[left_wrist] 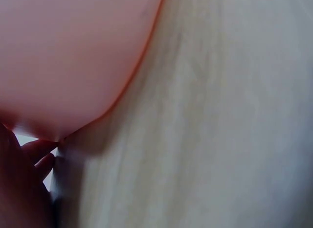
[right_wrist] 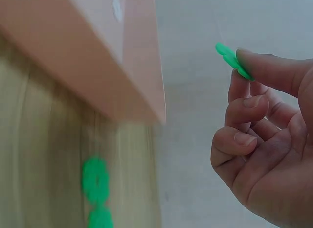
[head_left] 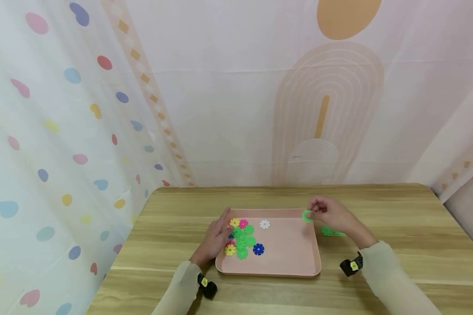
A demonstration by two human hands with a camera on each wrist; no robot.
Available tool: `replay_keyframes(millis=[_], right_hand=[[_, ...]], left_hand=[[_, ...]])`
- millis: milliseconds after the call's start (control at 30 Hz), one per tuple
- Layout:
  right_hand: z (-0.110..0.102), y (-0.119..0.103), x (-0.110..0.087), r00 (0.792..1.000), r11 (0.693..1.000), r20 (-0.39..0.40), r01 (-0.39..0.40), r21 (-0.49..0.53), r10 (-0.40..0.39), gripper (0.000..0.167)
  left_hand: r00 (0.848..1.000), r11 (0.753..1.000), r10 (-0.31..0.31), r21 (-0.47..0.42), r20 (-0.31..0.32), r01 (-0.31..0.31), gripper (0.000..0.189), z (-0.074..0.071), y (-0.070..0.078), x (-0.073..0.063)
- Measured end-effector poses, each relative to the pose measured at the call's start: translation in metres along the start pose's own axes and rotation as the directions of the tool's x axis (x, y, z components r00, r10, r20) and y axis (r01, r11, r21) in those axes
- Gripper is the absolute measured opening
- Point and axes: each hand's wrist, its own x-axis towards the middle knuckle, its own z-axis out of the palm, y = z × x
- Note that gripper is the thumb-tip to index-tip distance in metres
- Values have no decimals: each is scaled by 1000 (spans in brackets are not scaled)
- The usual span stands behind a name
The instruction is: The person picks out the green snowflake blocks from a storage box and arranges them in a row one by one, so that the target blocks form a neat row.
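Note:
My right hand [head_left: 331, 215] pinches a green snowflake disc [right_wrist: 234, 61] between thumb and forefinger, above the right rear corner of the pink tray [head_left: 287, 258]. Its other fingers are curled in the right wrist view. My left hand [head_left: 214, 239] grips the tray's left rim, thumb on the inner side and one finger stretched along the edge. Inside the tray near that hand lies a cluster of green discs [head_left: 242, 242], with yellow discs [head_left: 230, 250] and a pink disc [head_left: 243, 224] around it. A dark blue disc [head_left: 258, 249] and a white disc [head_left: 264, 224] lie apart.
Green discs [head_left: 327, 231] lie on the wooden table [head_left: 410, 262] just right of the tray, partly behind the right forearm. A patterned curtain [head_left: 228, 109] hangs behind the table and along its left side.

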Motion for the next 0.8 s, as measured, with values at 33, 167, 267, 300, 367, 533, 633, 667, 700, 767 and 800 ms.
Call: replay_keyframes(millis=[33,167,267,300,367,533,633,667,700,767,800], right_hand=[[-4,2,-4,1000,1000,-9,-1,-1,1,10],[-19,12,-20,997,998,-44,-61,14,62,14],[-29,21,-31,991,994,-77,-111,23,112,17],[-32,24,-35,988,992,-88,-126,23,128,18],[-38,30,-42,982,989,-111,-149,18,150,20],[-51,45,-57,968,980,-155,-199,14,199,22],[-56,56,-65,958,975,-181,-224,3,221,23],[-58,59,-67,955,973,-186,-233,2,229,23],[-59,63,-69,953,971,-189,-239,3,236,23],[-62,69,-74,950,967,-190,-253,-1,249,23],[-63,72,-75,948,965,-190,-261,-3,256,23]], left_hand=[[1000,1000,1,-3,0,-1,62,0,0,0],[1000,1000,1,-10,-2,-1,61,0,1,0],[1000,1000,1,-3,-5,-1,61,-1,0,0],[1000,1000,4,0,-6,-4,61,-2,0,1],[1000,1000,1,-4,-4,-1,61,-2,0,1],[1000,1000,-9,-17,3,9,62,-3,-1,2],[1000,1000,-2,-11,1,2,62,-4,-1,1],[1000,1000,1,-7,0,-1,61,-4,-1,1],[1000,1000,2,-5,1,-2,62,-4,-1,1],[1000,1000,12,1,1,-12,62,-4,-1,1],[1000,1000,11,0,2,-11,62,-4,-1,0]])
